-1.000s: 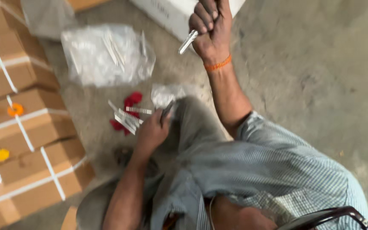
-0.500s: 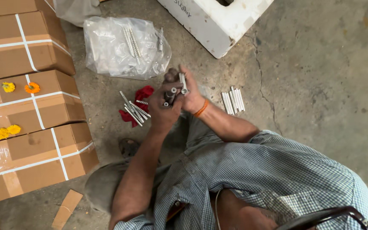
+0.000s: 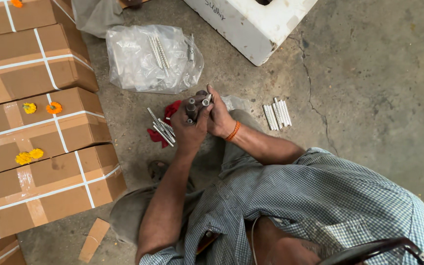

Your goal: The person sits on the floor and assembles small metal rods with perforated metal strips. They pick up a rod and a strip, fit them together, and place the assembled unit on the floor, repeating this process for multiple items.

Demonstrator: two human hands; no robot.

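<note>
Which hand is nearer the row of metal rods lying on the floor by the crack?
Right. The right hand is beside the row of metal rods; the left hand lies beyond it, farther away.

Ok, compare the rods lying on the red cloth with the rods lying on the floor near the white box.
The rods on the red cloth lie slanted and fanned out; the rods on the floor lie side by side in a tidy, nearly upright row. The cloth group sits right by the left hand; the floor group lies apart, beyond the right hand. Both groups are slim, silvery metal rods.
</note>
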